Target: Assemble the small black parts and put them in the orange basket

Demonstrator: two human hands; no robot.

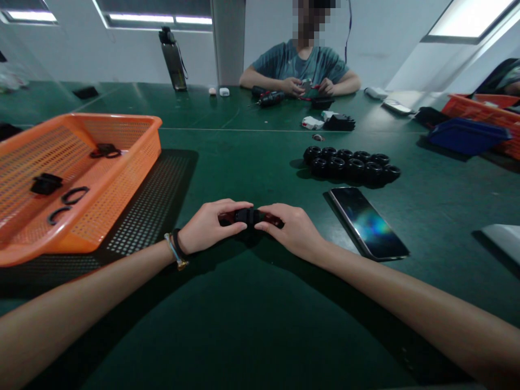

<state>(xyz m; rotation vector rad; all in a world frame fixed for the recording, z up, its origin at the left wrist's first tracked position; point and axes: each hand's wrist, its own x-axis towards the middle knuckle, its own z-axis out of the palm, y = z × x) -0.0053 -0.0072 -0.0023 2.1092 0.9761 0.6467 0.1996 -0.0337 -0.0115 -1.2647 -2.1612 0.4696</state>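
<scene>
Both hands meet at a small black part just above the green table, in the middle of the head view. My left hand pinches its left side between thumb and fingers. From the other side, my right hand closes thumb and fingers on its right end. Dark reddish bits show between the fingers of each hand; the part's exact kind is unclear because the fingers cover much of it. Beyond my right hand stand several glossy black ring-shaped pieces in two rows.
An orange basket at left holds several black parts. To the right lies a phone. A co-worker sits opposite, handling something small near a power screwdriver. A bottle and a blue bin stand farther back.
</scene>
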